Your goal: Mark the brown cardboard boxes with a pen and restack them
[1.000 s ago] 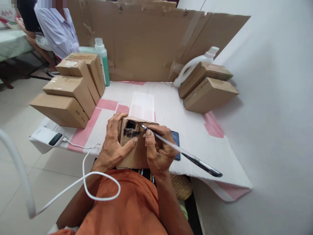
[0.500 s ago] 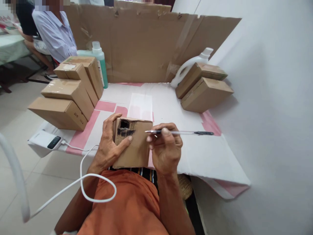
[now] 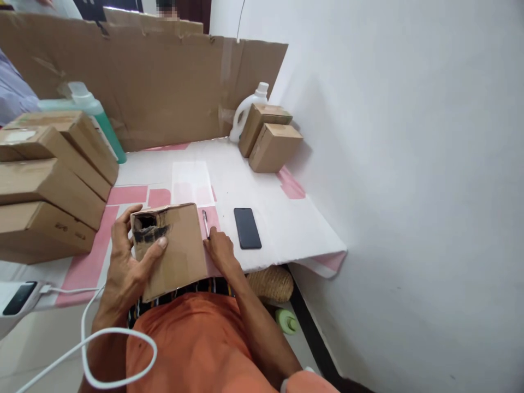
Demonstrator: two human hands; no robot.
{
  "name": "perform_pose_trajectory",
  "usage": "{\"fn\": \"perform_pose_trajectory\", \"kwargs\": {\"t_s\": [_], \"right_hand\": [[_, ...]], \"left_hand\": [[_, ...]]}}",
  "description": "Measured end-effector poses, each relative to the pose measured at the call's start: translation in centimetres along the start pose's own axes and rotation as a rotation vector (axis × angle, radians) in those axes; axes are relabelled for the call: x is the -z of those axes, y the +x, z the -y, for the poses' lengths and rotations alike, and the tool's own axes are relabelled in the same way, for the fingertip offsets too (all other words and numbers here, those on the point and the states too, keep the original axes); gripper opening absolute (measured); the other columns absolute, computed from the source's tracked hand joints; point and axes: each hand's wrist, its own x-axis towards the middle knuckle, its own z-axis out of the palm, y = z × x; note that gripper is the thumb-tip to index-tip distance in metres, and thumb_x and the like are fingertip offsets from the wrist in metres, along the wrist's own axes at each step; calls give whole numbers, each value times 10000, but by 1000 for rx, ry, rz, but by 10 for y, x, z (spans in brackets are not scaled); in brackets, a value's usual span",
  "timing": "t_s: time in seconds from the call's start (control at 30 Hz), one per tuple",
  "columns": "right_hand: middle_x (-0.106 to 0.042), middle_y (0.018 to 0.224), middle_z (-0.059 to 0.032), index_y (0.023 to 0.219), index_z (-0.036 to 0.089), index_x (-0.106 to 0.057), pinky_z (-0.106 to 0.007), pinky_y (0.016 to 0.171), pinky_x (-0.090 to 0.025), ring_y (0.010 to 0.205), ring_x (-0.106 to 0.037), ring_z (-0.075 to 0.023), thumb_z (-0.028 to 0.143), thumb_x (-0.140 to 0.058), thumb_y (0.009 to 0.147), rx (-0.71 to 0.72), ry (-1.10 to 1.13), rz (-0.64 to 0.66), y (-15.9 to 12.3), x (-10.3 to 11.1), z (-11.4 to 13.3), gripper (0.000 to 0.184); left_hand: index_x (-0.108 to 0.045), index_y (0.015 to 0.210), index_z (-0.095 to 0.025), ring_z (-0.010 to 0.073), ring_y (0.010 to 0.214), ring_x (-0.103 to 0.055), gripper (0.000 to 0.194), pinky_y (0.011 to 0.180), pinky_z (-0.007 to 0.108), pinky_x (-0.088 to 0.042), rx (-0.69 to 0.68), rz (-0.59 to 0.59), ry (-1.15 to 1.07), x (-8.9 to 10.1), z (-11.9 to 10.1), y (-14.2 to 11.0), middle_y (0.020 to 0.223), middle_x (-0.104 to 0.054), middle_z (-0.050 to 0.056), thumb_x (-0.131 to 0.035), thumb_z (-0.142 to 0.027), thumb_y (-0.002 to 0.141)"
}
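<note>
My left hand point(image 3: 129, 262) grips a small cardboard box point(image 3: 174, 251) by its left side, thumb on top just under a black scribbled patch in the box's upper left corner. The box is tilted over the table's near edge. My right hand point(image 3: 219, 248) lies against the box's right edge, fingers low on the table, touching a pen point(image 3: 205, 222) that lies flat beside the box. A black phone point(image 3: 247, 227) lies face up just right of that hand.
Several stacked cardboard boxes point(image 3: 45, 180) stand at the left beside a green bottle point(image 3: 96, 112). Two more boxes point(image 3: 270, 139) and a white jug point(image 3: 244, 112) sit at the back right against a cardboard screen point(image 3: 143, 82). A white wall point(image 3: 409, 164) is on the right. A white cable point(image 3: 102, 344) loops over my lap.
My right hand lowered the pen from above the box to the table beside it. The view swung right, and the phone came into sight.
</note>
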Motion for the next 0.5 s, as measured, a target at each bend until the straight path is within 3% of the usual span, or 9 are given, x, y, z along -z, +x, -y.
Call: {"fn": "perform_pose_trajectory", "kwargs": {"t_s": [0.13,0.27,0.37,0.5], "right_hand": [[-789,1186,-180,1263,146,-662,-347,870,-510,1110,-760,-321,316,-671,1045,-14,-21,-19,-4,6,-4,277],[-646,1430,-240,1340,130,-614,-414,1031,-494,1344,-613,-367,429,-662,1051,-115,-41,-194,-5,31,-36,419],[-574,1481,-297,1349,94,-604,-526,1134,-444,1444,-496,-438,388,-790,942,-285,9,-316,-3,43,-66,536],[-617,1419,-329,1302,65,-621,-525,1083,-501,1393,-561,-466,422,-890,807,-362,145,-305,4,46,-92,667]], "left_hand": [[-505,1540,-363,345,1321,-629,763,1159,575,-548,-1,0,28,3,3,3,1489,-569,94,-807,-578,873],[-527,1524,-357,341,1318,-633,750,1129,552,-580,-50,1,54,4,8,6,1483,-567,96,-817,-571,867],[-520,1538,-361,346,1332,-625,758,1172,584,-548,-35,1,35,1,7,4,1444,-583,95,-819,-562,872],[-508,1563,-349,364,1350,-611,781,1234,637,-471,-36,1,10,-5,4,1,1389,-609,109,-813,-565,877]]}}
